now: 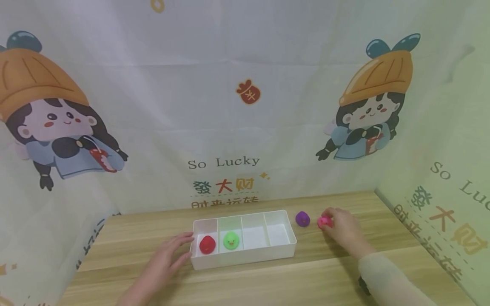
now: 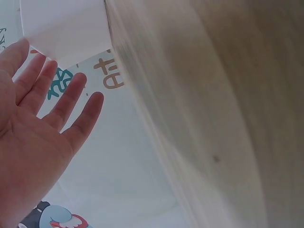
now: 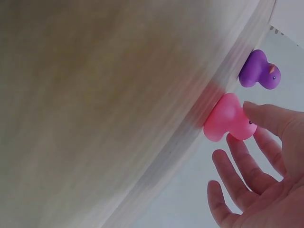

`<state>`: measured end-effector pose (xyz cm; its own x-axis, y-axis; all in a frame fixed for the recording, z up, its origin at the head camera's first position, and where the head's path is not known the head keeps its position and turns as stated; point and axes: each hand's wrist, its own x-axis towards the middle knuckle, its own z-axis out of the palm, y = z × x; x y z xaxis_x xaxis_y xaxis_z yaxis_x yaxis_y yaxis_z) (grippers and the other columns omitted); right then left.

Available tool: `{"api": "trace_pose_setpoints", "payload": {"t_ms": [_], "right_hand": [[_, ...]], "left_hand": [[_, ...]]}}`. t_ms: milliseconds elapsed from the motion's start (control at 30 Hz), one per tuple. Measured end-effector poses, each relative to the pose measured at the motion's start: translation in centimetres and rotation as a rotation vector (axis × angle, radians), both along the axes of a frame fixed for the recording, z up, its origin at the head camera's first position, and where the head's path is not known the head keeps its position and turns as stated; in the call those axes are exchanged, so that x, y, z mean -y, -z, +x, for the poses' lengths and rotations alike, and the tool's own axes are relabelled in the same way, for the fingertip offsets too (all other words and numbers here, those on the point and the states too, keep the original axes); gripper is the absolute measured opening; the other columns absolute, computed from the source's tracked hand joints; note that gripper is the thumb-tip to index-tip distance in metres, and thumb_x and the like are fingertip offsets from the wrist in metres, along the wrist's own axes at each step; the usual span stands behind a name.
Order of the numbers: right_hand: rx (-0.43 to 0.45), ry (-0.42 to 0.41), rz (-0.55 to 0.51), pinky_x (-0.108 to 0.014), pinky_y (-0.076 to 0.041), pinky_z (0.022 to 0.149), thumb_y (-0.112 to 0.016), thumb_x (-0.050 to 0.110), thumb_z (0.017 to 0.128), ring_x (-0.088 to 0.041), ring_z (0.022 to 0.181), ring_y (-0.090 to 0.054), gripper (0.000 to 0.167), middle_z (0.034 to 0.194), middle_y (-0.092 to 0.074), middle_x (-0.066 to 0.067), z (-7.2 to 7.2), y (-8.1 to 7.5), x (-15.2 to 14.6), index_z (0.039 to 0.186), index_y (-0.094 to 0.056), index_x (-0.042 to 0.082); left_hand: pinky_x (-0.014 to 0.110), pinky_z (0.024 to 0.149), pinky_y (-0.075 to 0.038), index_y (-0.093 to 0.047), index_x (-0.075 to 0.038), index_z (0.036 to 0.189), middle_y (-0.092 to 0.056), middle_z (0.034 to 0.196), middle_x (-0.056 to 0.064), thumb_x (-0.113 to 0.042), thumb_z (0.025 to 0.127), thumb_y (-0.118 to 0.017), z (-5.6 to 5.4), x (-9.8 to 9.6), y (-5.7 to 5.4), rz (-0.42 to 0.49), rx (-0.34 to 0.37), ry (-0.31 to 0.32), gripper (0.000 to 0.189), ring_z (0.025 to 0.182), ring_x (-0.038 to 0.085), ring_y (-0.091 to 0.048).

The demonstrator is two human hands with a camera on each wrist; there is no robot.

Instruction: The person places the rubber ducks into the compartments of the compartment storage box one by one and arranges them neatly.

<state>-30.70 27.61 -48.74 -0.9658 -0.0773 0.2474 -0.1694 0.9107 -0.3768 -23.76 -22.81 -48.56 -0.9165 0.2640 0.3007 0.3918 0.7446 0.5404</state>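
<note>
A white divided box (image 1: 245, 257) lies on the wooden table. Its leftmost compartment holds a red rubber duck (image 1: 207, 245), and the one beside it a green rubber duck (image 1: 231, 240). Against the box's left end rest the spread fingers of my left hand (image 1: 168, 257), seen palm-on in the left wrist view. To the right of the box, my right hand (image 1: 344, 229) pinches a pink rubber duck (image 3: 227, 118) by its head between thumb and fingers, the duck's base still at the tabletop. A purple rubber duck (image 3: 259, 71) sits between the pink one and the box.
Behind the wooden table (image 1: 325, 276) and at both sides hangs a printed white cloth (image 1: 291, 140) with cartoon figures and lettering. The box's two right compartments show bare floors. A small dark object (image 1: 363, 285) shows beside the right sleeve.
</note>
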Motion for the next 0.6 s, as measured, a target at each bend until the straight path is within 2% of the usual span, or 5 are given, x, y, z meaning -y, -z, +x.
{"api": "trace_pose_setpoints", "payload": {"t_ms": [200,600], "right_hand": [[0.003,0.018,0.026,-0.051,-0.057,0.076,-0.083,0.014,0.086,-0.030,0.086,-0.067,0.029,0.098,-0.073,-0.014,0.05,0.03,-0.04,0.110,-0.071,0.005],[-0.026,0.026,0.004,-0.054,-0.057,0.080,-0.081,0.013,0.085,-0.032,0.088,-0.067,0.029,0.103,-0.074,-0.018,0.50,-0.13,-0.09,0.111,-0.072,0.004]], "left_hand": [[0.064,0.115,-0.042,-0.064,-0.007,0.136,-0.058,0.151,0.011,-0.012,0.097,-0.072,0.01,-0.02,0.06,0.002,-0.002,0.001,0.041,0.140,0.041,-0.052],[0.066,0.115,-0.040,-0.063,-0.008,0.138,-0.056,0.153,0.009,-0.016,0.098,-0.072,-0.08,0.01,0.09,-0.008,0.031,-0.008,0.042,0.141,0.042,-0.050]]}}
